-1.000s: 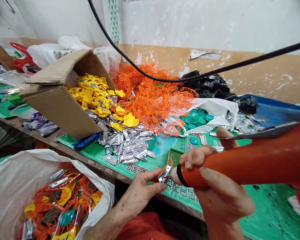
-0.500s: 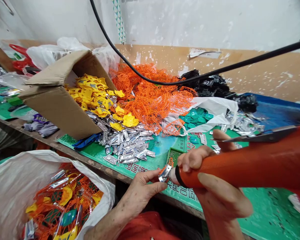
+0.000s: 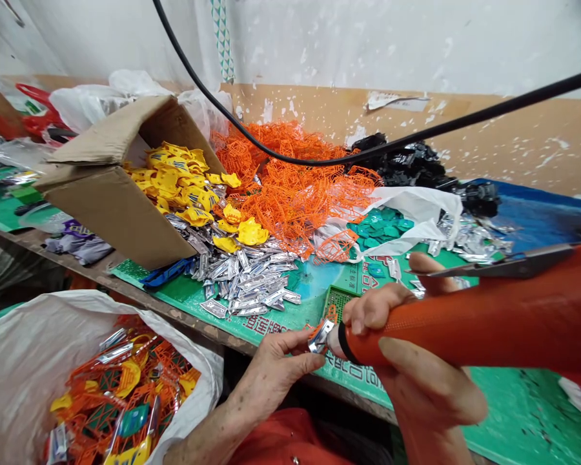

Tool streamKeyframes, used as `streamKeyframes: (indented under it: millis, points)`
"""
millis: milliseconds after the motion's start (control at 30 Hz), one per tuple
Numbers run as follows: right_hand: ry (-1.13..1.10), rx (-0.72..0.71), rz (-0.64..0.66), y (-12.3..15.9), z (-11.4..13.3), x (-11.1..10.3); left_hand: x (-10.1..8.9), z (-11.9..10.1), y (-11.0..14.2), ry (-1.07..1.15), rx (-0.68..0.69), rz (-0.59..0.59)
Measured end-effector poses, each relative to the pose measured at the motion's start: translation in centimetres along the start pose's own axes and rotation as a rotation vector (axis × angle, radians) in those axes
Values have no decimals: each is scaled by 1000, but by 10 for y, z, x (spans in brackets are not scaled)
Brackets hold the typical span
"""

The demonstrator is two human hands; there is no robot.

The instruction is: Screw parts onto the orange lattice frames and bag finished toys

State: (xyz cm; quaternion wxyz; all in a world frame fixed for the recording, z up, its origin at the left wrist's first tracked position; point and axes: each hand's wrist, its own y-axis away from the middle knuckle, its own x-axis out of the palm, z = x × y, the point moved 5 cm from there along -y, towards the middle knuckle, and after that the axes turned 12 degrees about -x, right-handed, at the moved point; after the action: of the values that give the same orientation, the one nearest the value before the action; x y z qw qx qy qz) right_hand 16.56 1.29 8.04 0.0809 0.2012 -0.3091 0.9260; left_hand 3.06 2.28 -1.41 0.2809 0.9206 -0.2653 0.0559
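My left hand point(image 3: 275, 365) pinches a small silver plastic part point(image 3: 321, 336) with an orange piece point(image 3: 332, 315) attached to it. My right hand point(image 3: 416, 342) is wrapped round an orange power screwdriver point(image 3: 469, 323), which lies nearly level and has a metal lever point(image 3: 513, 261) along its top. The screwdriver's pale nose point(image 3: 336, 340) meets the silver part; its bit is too small to make out. Just behind the hands, a green perforated tray point(image 3: 337, 298) rests on the green table mat point(image 3: 523, 413).
A tipped cardboard box point(image 3: 111, 213) spills yellow parts point(image 3: 184, 181) beside silver parts point(image 3: 252, 281). Orange lattice pieces point(image 3: 290, 181), teal parts point(image 3: 380, 229) and black parts point(image 3: 411, 165) lie behind. A white sack point(image 3: 24, 361) of assembled pieces stands lower left. A black cable point(image 3: 290, 158) hangs across.
Both hands, the part and the screwdriver stay almost where they were. The black cable has swung slightly to the left at the top.
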Motion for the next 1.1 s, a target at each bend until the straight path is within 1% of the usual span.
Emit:
streamKeyframes:
  millis: [167, 267, 367, 533, 700, 800, 1100]
  points:
    - [14, -7, -4, 0, 0, 0, 1, -2, 3, -50, -12, -49]
    - [21, 0, -11, 1, -1, 0, 3, -5, 5, -57, -27, -87]
    - [54, -11, -2, 3, -1, 0, 7, -6, 6, -50, -44, -100]
    - [125, -37, 17, 8, -1, -3, 8, 0, 3, -48, -63, -116]
    - [186, -48, 65, 13, -7, -5, 7, 5, 1, -40, -47, -115]
    - [178, -63, 63, 15, -8, -4, 6, 6, 2, -34, -44, -124]
    - [83, -20, 17, 14, -7, -2, 5, 3, 6, 13, -22, -140]
